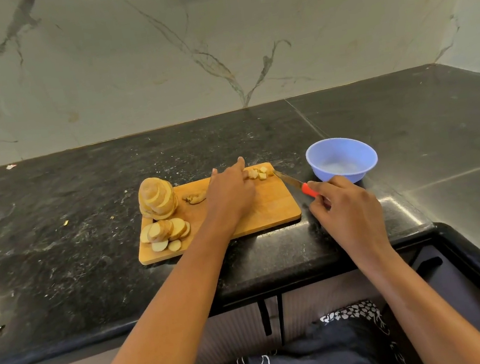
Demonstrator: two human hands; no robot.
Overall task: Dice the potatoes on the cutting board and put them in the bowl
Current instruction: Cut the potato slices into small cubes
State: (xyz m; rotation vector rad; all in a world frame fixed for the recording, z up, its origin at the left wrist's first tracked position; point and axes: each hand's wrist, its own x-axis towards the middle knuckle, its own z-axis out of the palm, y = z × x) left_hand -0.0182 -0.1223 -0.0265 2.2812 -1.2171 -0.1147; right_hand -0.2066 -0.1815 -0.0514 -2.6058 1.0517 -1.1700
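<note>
Left hand (231,194) flat on cutting board (270,208) — right hand (349,212) grips knife (295,182).

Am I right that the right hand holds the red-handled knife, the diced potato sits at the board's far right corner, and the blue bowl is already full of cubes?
Not quite: the head view shows the blue bowl holding no cubes.

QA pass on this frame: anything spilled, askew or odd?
Minor only: a small yellowish scrap lies on the black counter left of the cutting board, likely a stray potato bit. A brown peel piece sits on the board. Bowl upright; no spill.
</note>
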